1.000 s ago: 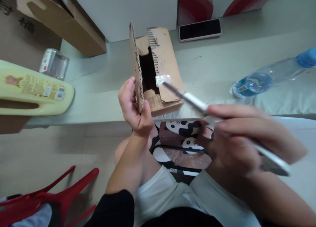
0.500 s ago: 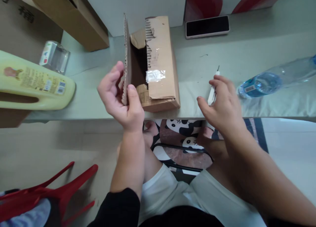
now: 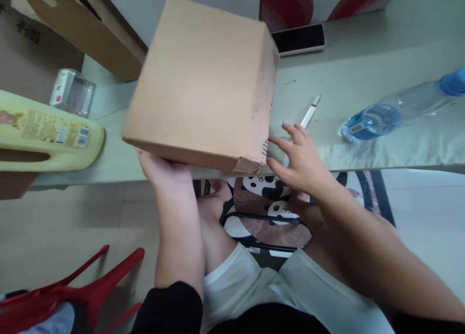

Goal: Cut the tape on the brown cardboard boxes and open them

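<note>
A brown cardboard box (image 3: 199, 82) is tipped up, a plain broad face toward me and its torn corrugated edge at the lower right. My left hand (image 3: 163, 171) holds it from beneath, with the fingers hidden behind the cardboard. My right hand (image 3: 296, 154) is open beside the box's lower right corner, fingers spread; whether the fingertips touch the cardboard I cannot tell. Just beyond those fingers a slim white-handled craft knife (image 3: 310, 113) lies on the table cloth.
A phone (image 3: 301, 39) lies behind the box, partly covered by it. To the right is a clear water bottle (image 3: 392, 112) on its side. At left are a yellow jug (image 3: 51, 135), a clear plastic container (image 3: 72, 92) and another carton (image 3: 98, 33). A red chair (image 3: 90, 290) stands below left.
My left hand has turned and lifted the box, so its opening no longer shows. My right hand has let go of the craft knife and moved left toward the box.
</note>
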The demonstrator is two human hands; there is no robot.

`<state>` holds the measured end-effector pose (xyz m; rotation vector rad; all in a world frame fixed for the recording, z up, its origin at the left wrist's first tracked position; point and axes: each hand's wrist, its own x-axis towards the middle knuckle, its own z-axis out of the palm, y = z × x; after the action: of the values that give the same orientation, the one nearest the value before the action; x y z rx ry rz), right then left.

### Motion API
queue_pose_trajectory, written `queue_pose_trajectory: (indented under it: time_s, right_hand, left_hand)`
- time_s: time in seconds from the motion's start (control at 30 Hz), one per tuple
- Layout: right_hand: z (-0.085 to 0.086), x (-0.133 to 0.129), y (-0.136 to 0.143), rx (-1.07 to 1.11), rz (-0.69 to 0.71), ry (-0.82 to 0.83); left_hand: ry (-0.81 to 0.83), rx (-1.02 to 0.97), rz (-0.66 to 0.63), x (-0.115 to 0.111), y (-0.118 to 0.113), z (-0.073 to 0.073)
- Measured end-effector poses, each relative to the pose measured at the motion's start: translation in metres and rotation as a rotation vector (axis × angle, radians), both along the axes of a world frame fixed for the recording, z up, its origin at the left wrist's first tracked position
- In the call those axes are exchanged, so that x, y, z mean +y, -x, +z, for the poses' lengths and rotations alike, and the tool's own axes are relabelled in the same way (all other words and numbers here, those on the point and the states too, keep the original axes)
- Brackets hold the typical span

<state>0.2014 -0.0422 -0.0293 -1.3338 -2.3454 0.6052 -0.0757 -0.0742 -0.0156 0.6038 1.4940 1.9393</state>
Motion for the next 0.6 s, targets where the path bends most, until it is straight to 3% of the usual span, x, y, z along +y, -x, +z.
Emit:
queue_pose_trajectory:
  time_s: [0.13,0.27,0.37,0.5,0.6]
  right_hand:
    - [0.009,0.001,0.0,0.198,0.134,0.045]
    - [0.02,0.003,-0.002,0.415,0.131,0.061]
    - [0.022,0.005,-0.002,0.499,0.111,0.088]
    - [0.018,0.008,0.0,0.484,0.098,0.134]
    - [0.019,0.007,0.002,0.474,0.068,0.118]
  left_hand:
    - [-0.036,-0.037,0.115,0.012,-0.015,-0.011]
    - [-0.022,0.022,0.225,0.017,-0.024,-0.016]
    - [0.044,0.148,0.15,0.014,-0.018,-0.015]
    - [0.211,0.609,-0.056,0.01,-0.006,-0.014]
    - [0.249,0.622,-0.117,0.01,-0.002,-0.016]
